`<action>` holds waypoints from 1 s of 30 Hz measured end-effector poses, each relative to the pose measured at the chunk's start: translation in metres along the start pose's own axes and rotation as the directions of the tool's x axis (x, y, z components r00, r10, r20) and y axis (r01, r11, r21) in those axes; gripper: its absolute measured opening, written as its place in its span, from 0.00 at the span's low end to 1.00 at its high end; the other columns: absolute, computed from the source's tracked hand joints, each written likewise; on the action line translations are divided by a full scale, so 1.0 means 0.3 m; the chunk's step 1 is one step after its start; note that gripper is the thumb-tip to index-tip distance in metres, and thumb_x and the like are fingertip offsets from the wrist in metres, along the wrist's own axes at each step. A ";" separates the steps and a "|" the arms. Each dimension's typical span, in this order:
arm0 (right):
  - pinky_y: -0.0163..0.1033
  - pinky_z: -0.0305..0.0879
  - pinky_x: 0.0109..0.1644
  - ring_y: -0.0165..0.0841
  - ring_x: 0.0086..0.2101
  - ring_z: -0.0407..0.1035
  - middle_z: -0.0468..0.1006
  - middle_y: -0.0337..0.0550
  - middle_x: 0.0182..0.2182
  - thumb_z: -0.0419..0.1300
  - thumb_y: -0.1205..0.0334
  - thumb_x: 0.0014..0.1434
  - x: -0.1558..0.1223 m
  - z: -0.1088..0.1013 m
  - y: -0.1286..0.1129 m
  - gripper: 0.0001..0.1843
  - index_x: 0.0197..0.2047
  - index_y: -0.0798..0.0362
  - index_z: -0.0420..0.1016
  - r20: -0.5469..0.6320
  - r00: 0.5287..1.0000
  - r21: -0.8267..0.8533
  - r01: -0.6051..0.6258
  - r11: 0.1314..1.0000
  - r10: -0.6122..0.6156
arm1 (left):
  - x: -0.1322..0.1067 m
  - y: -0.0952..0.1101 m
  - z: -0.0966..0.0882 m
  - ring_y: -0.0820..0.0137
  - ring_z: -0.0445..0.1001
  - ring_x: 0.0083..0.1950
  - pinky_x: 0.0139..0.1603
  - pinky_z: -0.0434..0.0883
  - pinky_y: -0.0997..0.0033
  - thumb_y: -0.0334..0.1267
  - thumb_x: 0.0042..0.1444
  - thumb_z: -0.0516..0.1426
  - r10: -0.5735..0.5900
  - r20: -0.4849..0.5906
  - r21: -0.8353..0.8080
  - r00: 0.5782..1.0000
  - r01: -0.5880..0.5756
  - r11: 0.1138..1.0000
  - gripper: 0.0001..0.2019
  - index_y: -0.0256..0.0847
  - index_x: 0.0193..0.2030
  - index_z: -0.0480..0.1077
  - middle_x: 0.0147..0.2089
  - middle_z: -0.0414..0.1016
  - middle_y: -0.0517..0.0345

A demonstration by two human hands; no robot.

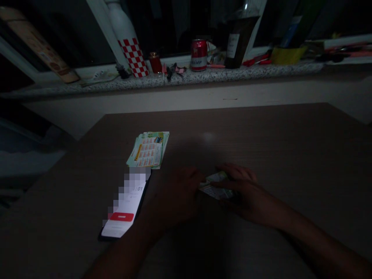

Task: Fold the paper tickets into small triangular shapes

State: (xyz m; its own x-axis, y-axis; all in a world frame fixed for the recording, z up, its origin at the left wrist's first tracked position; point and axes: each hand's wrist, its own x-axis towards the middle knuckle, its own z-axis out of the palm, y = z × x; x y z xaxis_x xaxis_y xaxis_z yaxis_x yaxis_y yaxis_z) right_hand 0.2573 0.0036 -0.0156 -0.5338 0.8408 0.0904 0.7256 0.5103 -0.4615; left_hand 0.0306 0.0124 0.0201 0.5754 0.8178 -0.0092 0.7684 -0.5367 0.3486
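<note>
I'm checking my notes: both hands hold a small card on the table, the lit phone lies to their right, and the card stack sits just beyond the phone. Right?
Not quite. The head view shows the phone lying left of the hands, beside the left hand. The rest stands: the right hand shares the small card; the card stack sits beyond the phone.

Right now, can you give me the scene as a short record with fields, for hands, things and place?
place: dim room, brown table under a stone windowsill
left hand: rests on the table, fingertips at a small printed paper
right hand: lies over the same paper, fingers pressing it down
beside left hand: lit phone, screen up, red button showing
behind phone: stack of printed cards, touching the phone's far end
on windowsill: red can, dark bottle, white bottle with red checks
</note>
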 end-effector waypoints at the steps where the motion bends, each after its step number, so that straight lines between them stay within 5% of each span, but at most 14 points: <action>1: 0.59 0.49 0.61 0.50 0.62 0.52 0.61 0.43 0.64 0.64 0.63 0.51 -0.001 0.001 0.002 0.29 0.57 0.35 0.71 0.001 1.000 -0.002 0.007 1.000 -0.007 | 0.000 0.003 0.009 0.63 0.68 0.49 0.49 0.66 0.64 0.27 0.54 0.55 0.051 0.004 -0.009 0.999 -0.051 0.999 0.13 0.42 0.46 0.68 0.47 0.69 0.55; 10: 0.65 0.48 0.60 0.51 0.63 0.51 0.63 0.43 0.63 0.62 0.62 0.57 -0.016 -0.001 0.009 0.26 0.58 0.36 0.69 -0.003 0.997 0.014 0.078 0.997 -0.078 | 0.014 -0.001 0.042 0.69 0.69 0.42 0.41 0.67 0.70 0.29 0.60 0.54 0.125 0.040 -0.095 0.991 -0.121 0.988 0.07 0.40 0.42 0.70 0.42 0.69 0.58; 15: 0.59 0.56 0.59 0.45 0.60 0.58 0.72 0.42 0.56 0.59 0.62 0.61 -0.011 -0.010 0.022 0.15 0.51 0.41 0.75 -0.128 0.980 0.102 0.168 0.981 -0.154 | 0.015 0.004 0.041 0.67 0.69 0.43 0.42 0.66 0.68 0.34 0.59 0.57 0.119 0.000 -0.063 0.993 -0.119 0.991 0.03 0.40 0.40 0.70 0.41 0.70 0.57; 22: 0.47 0.68 0.48 0.35 0.37 0.74 0.81 0.44 0.35 0.63 0.71 0.56 0.001 -0.033 -0.007 0.11 0.43 0.53 0.76 -0.452 0.832 0.116 0.411 0.904 -0.321 | 0.014 0.025 0.029 0.68 0.69 0.39 0.41 0.65 0.67 0.34 0.63 0.52 0.219 -0.179 0.003 0.959 -0.222 0.975 0.07 0.39 0.38 0.71 0.37 0.72 0.56; 30: 0.44 0.71 0.40 0.33 0.31 0.73 0.80 0.42 0.31 0.65 0.74 0.53 -0.016 -0.047 -0.026 0.13 0.41 0.55 0.74 -0.520 0.732 -0.032 0.498 0.867 -0.440 | -0.005 0.070 -0.005 0.65 0.69 0.40 0.42 0.65 0.62 0.32 0.59 0.55 0.330 -0.364 0.098 0.871 -0.316 0.944 0.04 0.37 0.40 0.71 0.39 0.75 0.54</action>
State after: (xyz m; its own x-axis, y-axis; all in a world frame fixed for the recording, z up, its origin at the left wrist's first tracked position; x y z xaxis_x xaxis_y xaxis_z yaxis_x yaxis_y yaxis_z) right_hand 0.2605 -0.0018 0.0001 -0.4841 0.4852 0.7281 0.3773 0.8666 -0.3266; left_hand 0.0455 0.0003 0.0288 0.6523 0.6112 0.4483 0.5705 -0.7853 0.2405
